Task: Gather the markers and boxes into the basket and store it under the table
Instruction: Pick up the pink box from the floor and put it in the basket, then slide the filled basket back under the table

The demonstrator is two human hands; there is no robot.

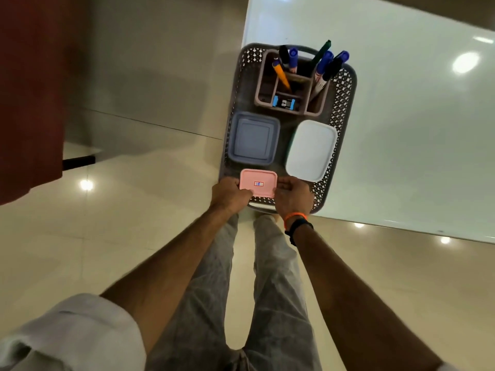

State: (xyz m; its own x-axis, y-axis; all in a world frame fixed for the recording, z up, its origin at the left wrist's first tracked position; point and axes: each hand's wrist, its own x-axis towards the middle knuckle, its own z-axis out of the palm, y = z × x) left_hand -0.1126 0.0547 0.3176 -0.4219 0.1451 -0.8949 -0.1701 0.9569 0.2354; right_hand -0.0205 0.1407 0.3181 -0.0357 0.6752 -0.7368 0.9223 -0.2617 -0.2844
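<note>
Both hands together at the near end of the grey basket (pixel 345 108), gripping the pink box (pixel 258 182) between them: left hand (pixel 229 195) curled round its 9 o'clock edge, right hand (pixel 293 196) pinching its 3 o'clock edge. Pink box low in the basket at 6 o'clock, small red-framed label facing up; touching the basket floor or held just above it, cannot tell. Blue box (pixel 253 137) at 12 o'clock from the pink one, lid on, lying flat. White box (pixel 312 149) at 2 o'clock from the pink one, just beside the blue. Divided organiser (pixel 261 84) at the basket's far end, 12 o'clock, holding the markers (pixel 325 65) upright and leaning: blue-capped, black, one green, plus an orange pen (pixel 281 74). Something blue and black in the organiser's near compartment, too small to name. Basket resting across the corner of the white table (pixel 415 116), its 9 o'clock side overhanging the tiled floor (pixel 120 223). Orange band and black band (pixel 298 226) on the right wrist. Grey trousers (pixel 267 290) below the arms.
</note>
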